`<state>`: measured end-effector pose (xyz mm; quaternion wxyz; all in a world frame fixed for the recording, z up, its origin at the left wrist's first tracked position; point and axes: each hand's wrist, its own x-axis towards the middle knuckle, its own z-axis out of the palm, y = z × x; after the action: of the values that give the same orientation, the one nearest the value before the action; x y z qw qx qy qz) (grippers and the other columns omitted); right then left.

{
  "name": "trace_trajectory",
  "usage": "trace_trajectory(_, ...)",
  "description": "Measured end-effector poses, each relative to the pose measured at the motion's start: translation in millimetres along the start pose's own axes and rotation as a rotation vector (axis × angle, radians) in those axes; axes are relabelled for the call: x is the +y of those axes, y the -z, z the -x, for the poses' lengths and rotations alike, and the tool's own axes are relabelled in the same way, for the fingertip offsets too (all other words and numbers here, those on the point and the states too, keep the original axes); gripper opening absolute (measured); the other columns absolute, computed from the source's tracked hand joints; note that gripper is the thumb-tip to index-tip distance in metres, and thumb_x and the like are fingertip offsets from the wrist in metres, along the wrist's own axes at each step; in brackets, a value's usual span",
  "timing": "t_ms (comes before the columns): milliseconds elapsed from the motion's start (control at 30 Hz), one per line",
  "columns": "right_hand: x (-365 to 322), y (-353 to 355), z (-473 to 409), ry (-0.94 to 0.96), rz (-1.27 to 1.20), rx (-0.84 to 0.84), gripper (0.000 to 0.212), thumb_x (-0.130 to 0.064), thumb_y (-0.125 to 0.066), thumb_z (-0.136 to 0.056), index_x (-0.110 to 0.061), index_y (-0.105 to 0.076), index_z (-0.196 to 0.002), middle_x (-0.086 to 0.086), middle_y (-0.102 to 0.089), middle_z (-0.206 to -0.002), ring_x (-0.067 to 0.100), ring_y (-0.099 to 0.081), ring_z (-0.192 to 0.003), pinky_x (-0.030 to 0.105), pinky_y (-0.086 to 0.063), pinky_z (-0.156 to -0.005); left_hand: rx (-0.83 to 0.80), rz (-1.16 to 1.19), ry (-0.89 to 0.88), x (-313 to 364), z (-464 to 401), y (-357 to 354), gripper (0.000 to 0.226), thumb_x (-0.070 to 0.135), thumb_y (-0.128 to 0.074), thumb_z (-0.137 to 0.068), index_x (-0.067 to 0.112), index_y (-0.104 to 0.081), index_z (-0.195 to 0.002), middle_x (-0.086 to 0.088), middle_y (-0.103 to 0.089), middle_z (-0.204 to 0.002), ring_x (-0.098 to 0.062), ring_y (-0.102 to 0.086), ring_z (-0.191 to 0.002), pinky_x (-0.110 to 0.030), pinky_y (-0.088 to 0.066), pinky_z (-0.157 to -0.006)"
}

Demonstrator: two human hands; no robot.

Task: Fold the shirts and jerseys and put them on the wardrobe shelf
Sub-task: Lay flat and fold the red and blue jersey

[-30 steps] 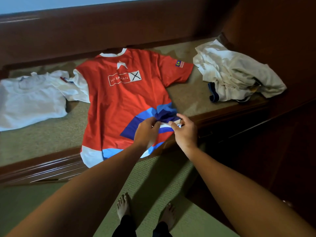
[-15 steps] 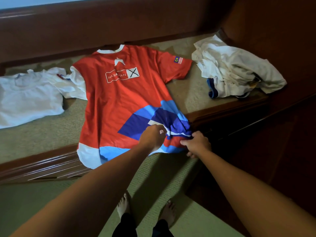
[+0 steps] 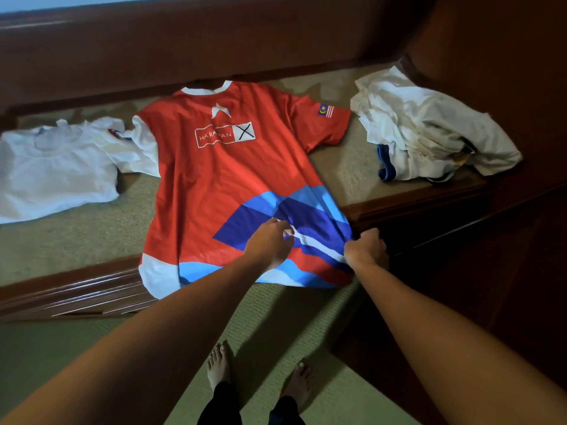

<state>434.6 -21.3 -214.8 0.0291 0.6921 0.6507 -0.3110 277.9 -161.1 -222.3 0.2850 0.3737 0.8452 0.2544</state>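
Note:
A red jersey (image 3: 221, 176) with blue and white panels lies spread on the green-matted wooden ledge (image 3: 76, 240), collar at the far side, hem hanging over the front edge. My left hand (image 3: 270, 243) rests on the blue panel near the hem, its fingers curled into the cloth. My right hand (image 3: 366, 250) grips the jersey's lower right corner at the ledge's edge and holds it stretched. A white shirt (image 3: 52, 173) lies flat at the left. A crumpled pile of white garments (image 3: 429, 130) sits at the right.
The ledge has a dark wooden front rim (image 3: 76, 289) and a dark wooden back wall (image 3: 214, 41). Dark wood panelling (image 3: 506, 271) rises at the right. Green carpet (image 3: 276, 326) covers the floor, where my bare feet (image 3: 219, 363) stand.
My right hand has pulled the bunched lower right corner of the jersey out to the right and down to the ledge's edge. The blue panel now lies spread. My left hand stayed on the cloth.

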Motion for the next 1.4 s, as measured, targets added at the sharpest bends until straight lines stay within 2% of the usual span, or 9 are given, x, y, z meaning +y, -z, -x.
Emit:
trace_trajectory(67, -7, 8, -4, 0.070, -0.006, 0.018, 0.038, -0.019, -0.056, -0.092, -0.021, -0.055, -0.129, 0.011, -0.052, -0.137, 0.039, -0.058, -0.120, 0.043, -0.045, -0.101, 0.001, 0.001, 0.011, 6, -6, 7, 0.020, 0.022, -0.055, -0.092, 0.018, -0.071, -0.103, -0.003, -0.068, -0.107, -0.022, -0.064, -0.102, -0.038, -0.053, -0.086)
trace_trajectory(167, -31, 14, -15, 0.172, -0.065, 0.051, 0.024, -0.019, -0.056, -0.090, -0.024, -0.066, -0.112, 0.009, -0.061, -0.129, 0.036, -0.060, -0.115, 0.039, -0.047, -0.095, 0.059, 0.052, 0.041, 16, -23, 21, 0.020, 0.025, -0.053, -0.092, 0.017, -0.070, -0.094, -0.004, -0.072, -0.097, -0.027, -0.066, -0.096, -0.043, -0.053, -0.084)
trace_trajectory(367, -102, 18, -39, 0.260, -0.134, 0.044, 0.010, -0.020, -0.058, -0.089, -0.025, -0.066, -0.090, 0.008, -0.071, -0.112, 0.034, -0.064, -0.105, 0.031, -0.045, -0.079, 0.098, 0.081, -0.037, 35, -79, 60, 0.018, 0.019, -0.056, -0.091, 0.017, -0.074, -0.094, -0.006, -0.075, -0.099, -0.028, -0.067, -0.095, -0.039, -0.053, -0.082)
trace_trajectory(633, -199, 17, -107, 0.311, -0.109, 0.074, 0.010, -0.022, -0.062, -0.092, -0.028, -0.065, -0.084, 0.007, -0.073, -0.109, 0.033, -0.066, -0.104, 0.033, -0.049, -0.079, 0.126, -0.009, -0.086, 36, -195, 127, 0.019, 0.018, -0.055, -0.091, 0.016, -0.074, -0.096, -0.008, -0.075, -0.100, -0.030, -0.068, -0.096, -0.038, -0.053, -0.082)
trace_trajectory(800, -242, 12, -164, 0.373, -0.155, 0.080, 0.013, -0.019, -0.060, -0.094, -0.018, -0.072, -0.100, 0.000, -0.069, -0.104, 0.021, -0.062, -0.099, 0.026, -0.045, -0.083, 0.163, -0.146, -0.066, 26, -269, 152, 0.027, 0.020, -0.049, -0.095, 0.016, -0.071, -0.108, -0.012, -0.071, -0.116, -0.035, -0.064, -0.108, -0.042, -0.053, -0.087)
trace_trajectory(933, -257, 7, -214, 0.508, 0.083, 0.168, 0.027, -0.031, -0.051, -0.095, -0.025, -0.069, -0.115, 0.007, -0.070, -0.116, 0.033, -0.061, -0.109, 0.042, -0.051, -0.093, 0.139, -0.239, -0.112, 22, -335, 155, 0.034, 0.015, -0.046, -0.093, 0.019, -0.069, -0.117, -0.012, -0.067, -0.125, -0.034, -0.063, -0.114, -0.041, -0.051, -0.093)
trace_trajectory(1100, -264, 9, -256, 0.731, 0.486, 0.318, 0.033, -0.028, -0.053, -0.100, -0.021, -0.064, -0.130, 0.004, -0.064, -0.128, 0.031, -0.048, -0.117, 0.046, -0.035, -0.096, 0.058, -0.406, -0.185, 35, -391, 136, 0.036, 0.019, -0.045, -0.099, 0.026, -0.062, -0.130, -0.012, -0.060, -0.133, -0.038, -0.061, -0.117, -0.042, -0.050, -0.090)
trace_trajectory(1200, -259, 10, -271, 0.803, 0.566, 0.361, 0.027, -0.032, -0.058, -0.098, -0.018, -0.071, -0.116, 0.005, -0.068, -0.117, 0.030, -0.050, -0.111, 0.045, -0.033, -0.091, 0.030, -0.496, -0.201, 40, -410, 126, 0.029, 0.031, -0.053, -0.099, 0.022, -0.063, -0.125, -0.014, -0.055, -0.131, -0.043, -0.062, -0.110, -0.046, -0.051, -0.086)
trace_trajectory(1400, -252, 15, -286, 0.864, 0.622, 0.442, 0.008, -0.021, -0.068, -0.087, -0.017, -0.075, -0.088, 0.003, -0.070, -0.091, 0.029, -0.055, -0.093, 0.043, -0.028, -0.079, 0.104, -0.532, -0.229, 43, -431, 123, 0.025, 0.025, -0.053, -0.100, 0.011, -0.058, -0.119, -0.017, -0.055, -0.121, -0.046, -0.062, -0.104, -0.048, -0.048, -0.078)
